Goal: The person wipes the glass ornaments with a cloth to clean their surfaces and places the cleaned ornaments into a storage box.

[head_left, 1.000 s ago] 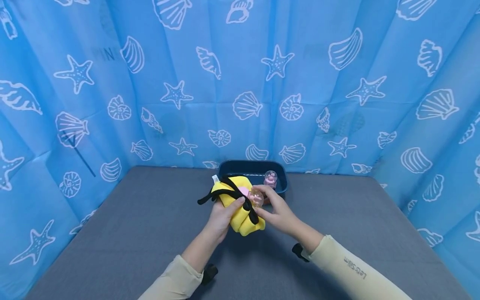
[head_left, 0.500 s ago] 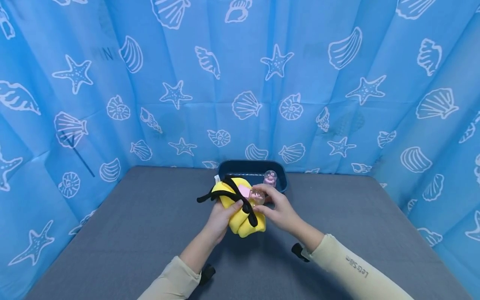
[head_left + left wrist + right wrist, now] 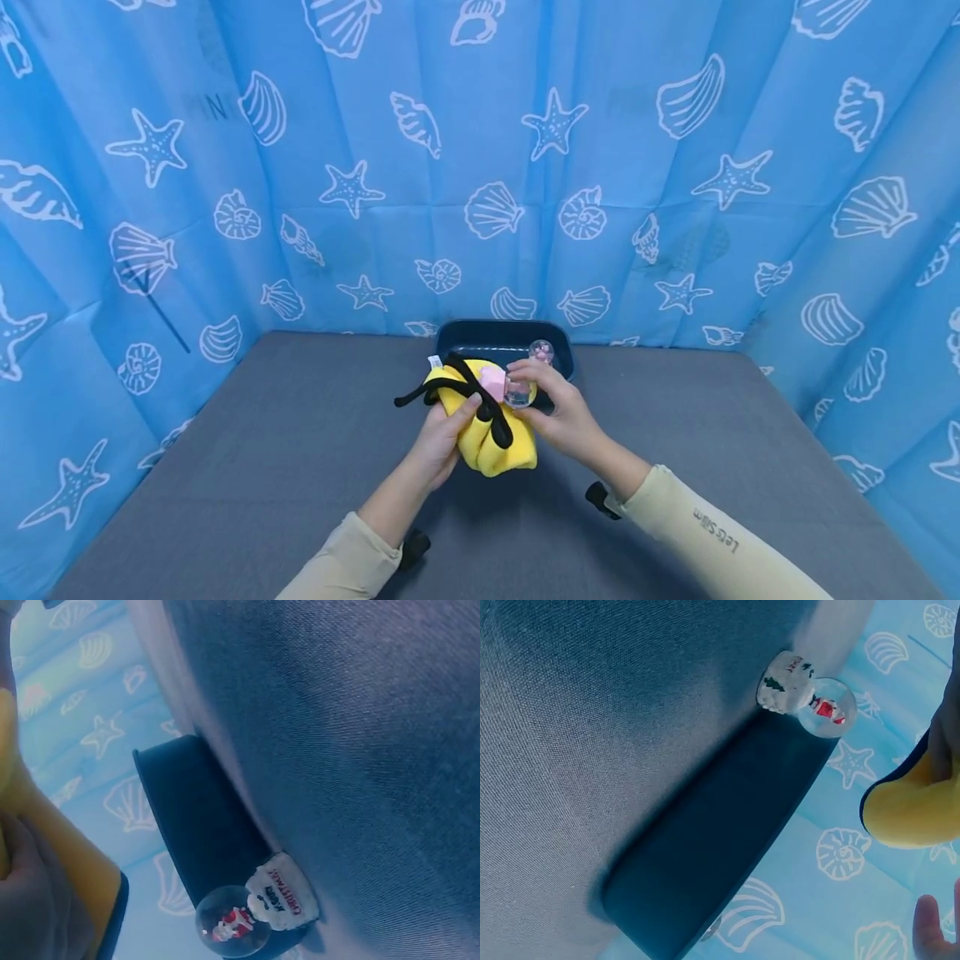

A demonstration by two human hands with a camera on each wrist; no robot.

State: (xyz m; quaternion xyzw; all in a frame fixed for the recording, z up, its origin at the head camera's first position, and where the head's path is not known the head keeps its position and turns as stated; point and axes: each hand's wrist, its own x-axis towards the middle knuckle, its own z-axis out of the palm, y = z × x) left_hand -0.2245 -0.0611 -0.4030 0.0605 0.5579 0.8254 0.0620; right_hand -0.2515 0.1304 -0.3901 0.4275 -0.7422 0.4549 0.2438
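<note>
My left hand [image 3: 438,437] grips a bunched yellow cloth [image 3: 491,454] with black edging and a white tag, its thumb on top. With thumb and fingers, my right hand [image 3: 561,407] holds the clear ball of a small snow globe [image 3: 519,392]. The globe lies on its side against the cloth, its pink base [image 3: 492,382] pointing left. Both hands are raised above the table in front of a dark blue tray. Part of the yellow cloth [image 3: 911,814] and a fingertip [image 3: 927,922] show at the right edge of the right wrist view.
The dark blue tray [image 3: 480,329] stands at the table's back, by a blue shell-print curtain [image 3: 450,167]. A second globe [image 3: 542,353] with pink inside is at its right end. A white-based Santa snow globe [image 3: 236,926] stands before the tray, hidden in the head view.
The right hand has shifted slightly right and turned the snow globe, so more of its pink base shows. The cloth's lower folds have shifted a little; the left hand stays about where it was.
</note>
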